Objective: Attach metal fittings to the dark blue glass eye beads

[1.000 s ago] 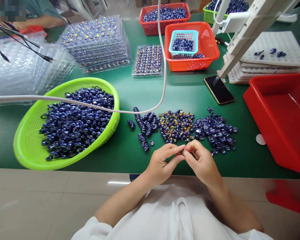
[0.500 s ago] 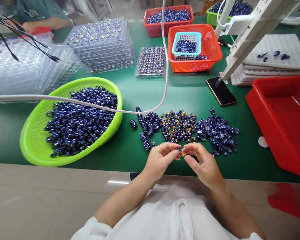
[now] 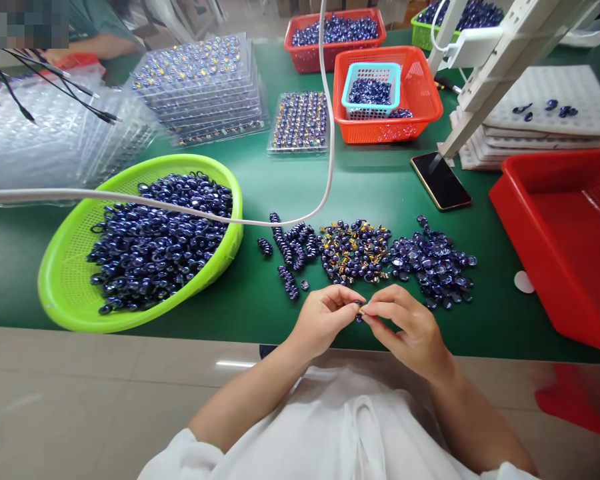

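One small shiny dark-blue piece (image 3: 359,318) is held above the counter (image 3: 260,320), near its edge.
The left hand (image 3: 320,321) pinches it; fingertips of the right hand (image 3: 414,333) have just closed at its side, suggesting delicate two-handed work. Beyond lie yellow-marked pieces (image 3: 354,252).

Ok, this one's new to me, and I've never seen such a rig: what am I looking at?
There's no machine: a person's bare left hand and right hand, seen from a camera worn on the head, looking forward and down. Their fingertips hold a small dark piece; its details are too small to tell. On the green table just beyond lie a gold-flecked pile and a dark shiny pile. A filled lime-green basket stands left, a red bin right.
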